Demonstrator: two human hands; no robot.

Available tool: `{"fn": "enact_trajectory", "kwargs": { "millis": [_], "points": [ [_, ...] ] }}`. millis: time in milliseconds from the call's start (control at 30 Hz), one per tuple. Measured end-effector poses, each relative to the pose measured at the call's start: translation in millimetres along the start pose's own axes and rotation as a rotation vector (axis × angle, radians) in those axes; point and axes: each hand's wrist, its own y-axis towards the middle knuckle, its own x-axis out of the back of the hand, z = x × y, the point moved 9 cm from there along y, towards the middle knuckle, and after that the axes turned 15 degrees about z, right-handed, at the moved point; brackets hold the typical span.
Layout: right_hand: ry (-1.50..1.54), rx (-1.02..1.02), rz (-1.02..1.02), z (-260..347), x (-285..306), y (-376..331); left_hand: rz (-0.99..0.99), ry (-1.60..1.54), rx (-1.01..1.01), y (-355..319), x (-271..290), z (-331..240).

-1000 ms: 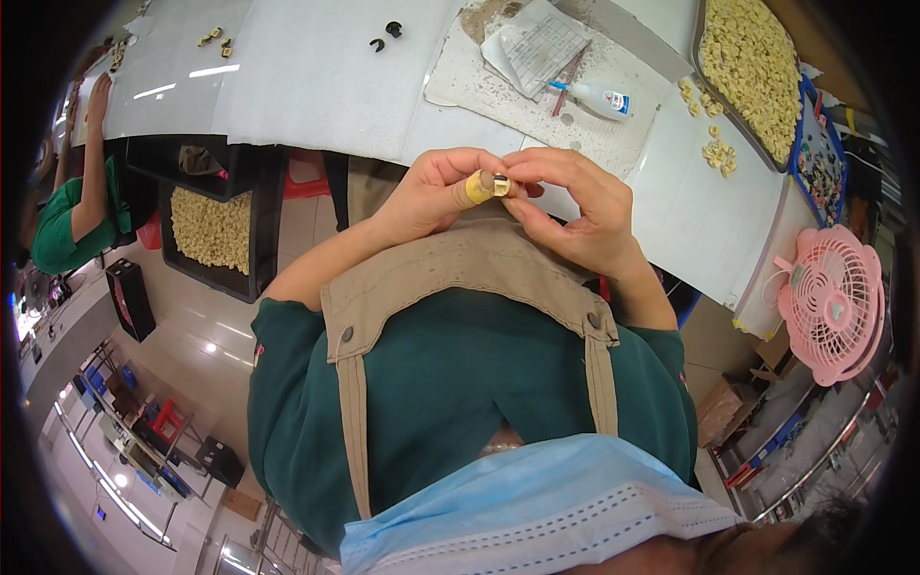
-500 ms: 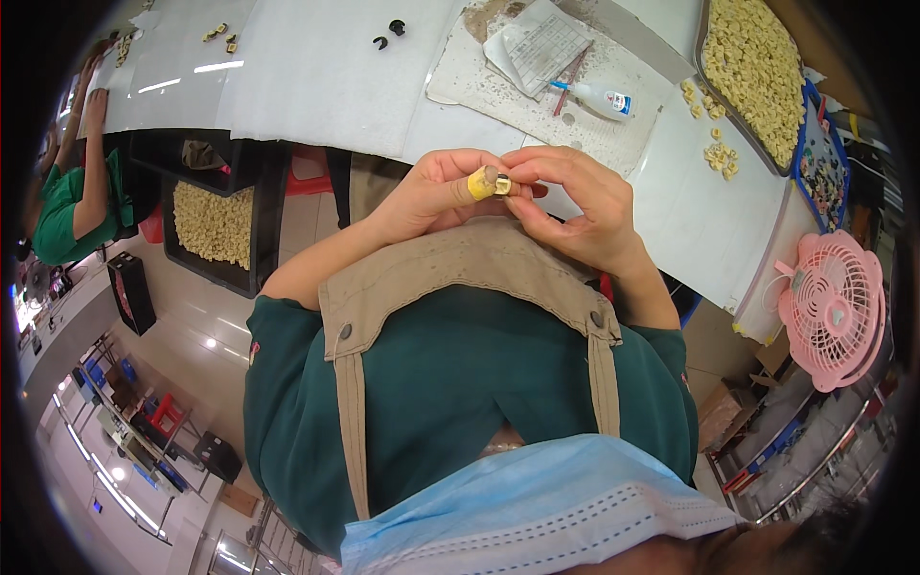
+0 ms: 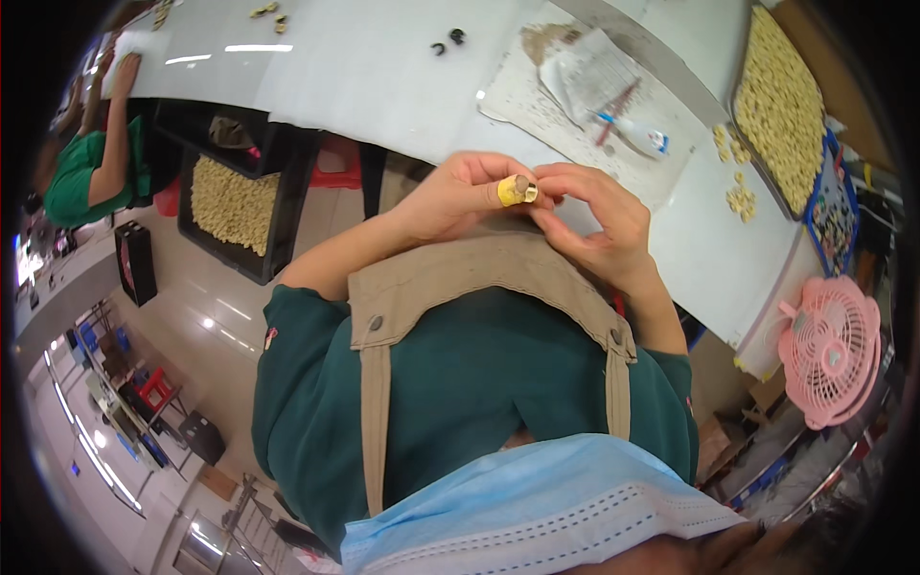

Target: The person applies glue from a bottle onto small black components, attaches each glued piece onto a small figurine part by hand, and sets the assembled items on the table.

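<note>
In front of my chest, near the table's edge, both hands meet at a small pale-yellow square piece (image 3: 531, 194). My left hand (image 3: 458, 199) is closed on it, and yellow tape (image 3: 508, 191) wraps that thumb. From the other side, my right hand (image 3: 609, 218) pinches at the piece with thumb and fingers. Its fingertips partly cover the piece, so its exact shape and anything else between them cannot be made out.
Beyond my hands lie a stained board (image 3: 522, 105), papers (image 3: 589, 77) and a white bottle (image 3: 644, 137). To the right are loose yellow pieces (image 3: 740, 201), a full tray (image 3: 740, 103), a blue tray (image 3: 832, 206) and a pink fan (image 3: 832, 350). A black bin (image 3: 278, 235) and a co-worker (image 3: 81, 177) are left.
The view has shifted, so surroundings sit differently in the picture. Both hands stay together on the small piece, whose visible face has changed slightly in angle.
</note>
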Motion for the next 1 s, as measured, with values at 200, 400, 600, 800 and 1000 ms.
{"fn": "enact_trajectory", "kwargs": {
  "millis": [200, 400, 600, 800, 1000],
  "points": [
    [-0.007, -0.101, -0.144, -14, 21, -8, -0.956, 1.606, -0.350, -101, 114, -189],
    [-0.029, -0.134, -0.182, -24, 23, -21, -1.403, 1.971, 0.319, -144, 212, -237],
    [-0.013, -0.174, -0.233, -29, 27, -29, -0.626, 2.152, -0.349, -44, 96, -174],
    [0.020, -0.179, -0.232, -29, 29, -35, 0.010, 2.393, -0.377, 4, 50, -128],
    [-0.050, -0.210, -0.268, -33, 44, -37, -0.162, 2.033, -0.179, 6, 79, -132]
  ]
}}
